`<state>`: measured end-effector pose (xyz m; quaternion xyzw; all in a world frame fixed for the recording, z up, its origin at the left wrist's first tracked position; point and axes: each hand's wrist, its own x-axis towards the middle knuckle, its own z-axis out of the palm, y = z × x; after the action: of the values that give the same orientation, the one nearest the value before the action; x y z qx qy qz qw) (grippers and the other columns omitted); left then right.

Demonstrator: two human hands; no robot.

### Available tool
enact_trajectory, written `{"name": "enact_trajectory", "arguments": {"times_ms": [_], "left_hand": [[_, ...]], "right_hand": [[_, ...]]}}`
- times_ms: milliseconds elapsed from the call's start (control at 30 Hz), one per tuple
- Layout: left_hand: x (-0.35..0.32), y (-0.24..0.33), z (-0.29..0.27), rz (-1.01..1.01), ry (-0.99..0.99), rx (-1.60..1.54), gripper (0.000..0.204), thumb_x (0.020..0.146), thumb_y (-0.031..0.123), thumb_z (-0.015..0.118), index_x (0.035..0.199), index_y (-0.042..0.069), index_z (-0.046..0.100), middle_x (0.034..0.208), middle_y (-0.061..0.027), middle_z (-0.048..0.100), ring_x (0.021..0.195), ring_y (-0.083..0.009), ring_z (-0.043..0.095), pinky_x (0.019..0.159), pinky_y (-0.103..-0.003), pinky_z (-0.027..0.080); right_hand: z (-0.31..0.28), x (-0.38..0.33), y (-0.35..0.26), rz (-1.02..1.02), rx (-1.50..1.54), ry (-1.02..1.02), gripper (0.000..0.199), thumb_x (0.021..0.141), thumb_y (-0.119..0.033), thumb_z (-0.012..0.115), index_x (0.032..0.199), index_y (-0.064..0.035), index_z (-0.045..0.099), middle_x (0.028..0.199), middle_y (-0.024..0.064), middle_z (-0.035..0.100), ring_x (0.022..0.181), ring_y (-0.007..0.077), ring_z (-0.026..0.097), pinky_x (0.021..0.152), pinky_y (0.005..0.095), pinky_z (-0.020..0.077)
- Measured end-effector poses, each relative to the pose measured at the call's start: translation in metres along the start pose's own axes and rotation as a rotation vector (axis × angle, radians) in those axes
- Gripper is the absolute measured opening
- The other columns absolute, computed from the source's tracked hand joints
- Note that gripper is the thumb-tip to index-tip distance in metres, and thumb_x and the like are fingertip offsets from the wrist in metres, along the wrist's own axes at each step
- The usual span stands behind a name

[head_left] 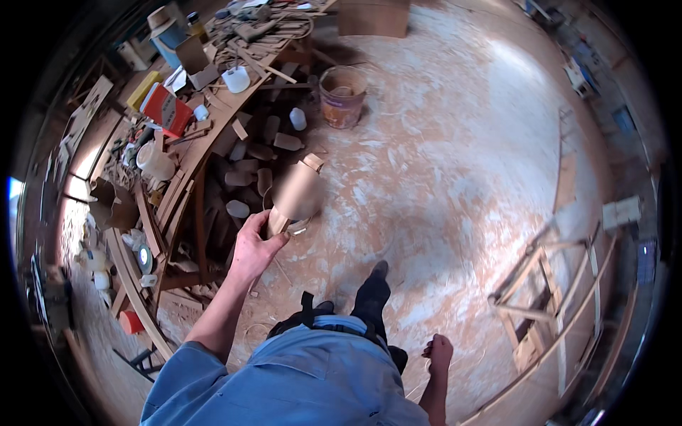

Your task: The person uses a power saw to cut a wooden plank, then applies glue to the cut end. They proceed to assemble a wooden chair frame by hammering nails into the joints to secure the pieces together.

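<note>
My left hand [257,245], stretched out ahead, is closed around the lower end of a pale wooden piece [278,223]. The piece is wide in the middle and has a narrow block at its far end. Its middle is smeared, so its exact kind does not show. It is held in front of the clutter under the workbench [226,126]. My right hand [439,350] hangs low by my side with its fingers curled in. Whether anything is inside that hand is hidden.
Beneath the bench lie several bottles and wood offcuts. A worn bucket [342,103] stands beside it, with a cardboard box [374,18] farther back. An orange-red container [166,111] and a white jug [235,79] are on the bench. At right stands a wooden frame [522,312]. Shavings litter the floor.
</note>
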<state>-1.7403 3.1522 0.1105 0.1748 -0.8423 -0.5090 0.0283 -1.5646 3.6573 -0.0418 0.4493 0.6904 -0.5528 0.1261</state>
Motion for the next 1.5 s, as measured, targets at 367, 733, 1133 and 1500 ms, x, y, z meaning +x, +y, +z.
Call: {"name": "enact_trajectory", "arguments": {"times_ms": [367,733,1133,1500], "left_hand": [[0.108,0.037,0.02,-0.204,0.539,0.322,0.049,0.072,0.015,0.076,0.116,0.002,0.06,0.107,-0.0149,0.059,0.096,-0.0327,0.062,0.084,-0.039,0.051],[0.218,0.024,0.002,-0.433,0.809,0.227,0.049,0.072,0.014,0.075,0.118,0.006,0.06,0.105,-0.0142,0.059,0.095,-0.0339,0.062,0.082,-0.039,0.052],[0.321,0.037,-0.008,-0.837,1.021,0.117,0.049,0.069,0.009,0.076,0.115,0.0,0.06,0.097,-0.0158,0.057,0.088,-0.0333,0.06,0.077,-0.039,0.05],[0.433,0.064,-0.022,-1.087,1.01,0.1,0.05,0.072,0.016,0.077,0.117,0.005,0.06,0.098,-0.0157,0.057,0.086,-0.035,0.061,0.074,-0.041,0.051]], "right_hand": [[0.247,0.201,-0.434,-0.422,-0.334,-0.584,0.022,0.096,-0.024,0.056,0.095,-0.0025,0.061,0.069,0.0034,0.058,0.051,0.0109,0.052,0.043,0.0265,0.0417],[0.619,0.12,-0.637,-0.665,-0.644,-1.188,0.027,0.098,-0.028,0.057,0.106,-0.0026,0.063,0.075,0.0011,0.059,0.057,0.0084,0.053,0.047,0.0243,0.0414],[0.979,0.072,-0.676,-0.34,-0.793,-1.497,0.027,0.094,-0.036,0.063,0.092,-0.0112,0.053,0.07,-0.0002,0.053,0.049,0.0098,0.048,0.041,0.0257,0.0361],[1.016,0.042,-0.688,-0.502,-1.021,-1.741,0.024,0.096,-0.028,0.058,0.095,-0.0051,0.064,0.07,0.0012,0.057,0.053,0.0087,0.05,0.043,0.0243,0.0366]]}}
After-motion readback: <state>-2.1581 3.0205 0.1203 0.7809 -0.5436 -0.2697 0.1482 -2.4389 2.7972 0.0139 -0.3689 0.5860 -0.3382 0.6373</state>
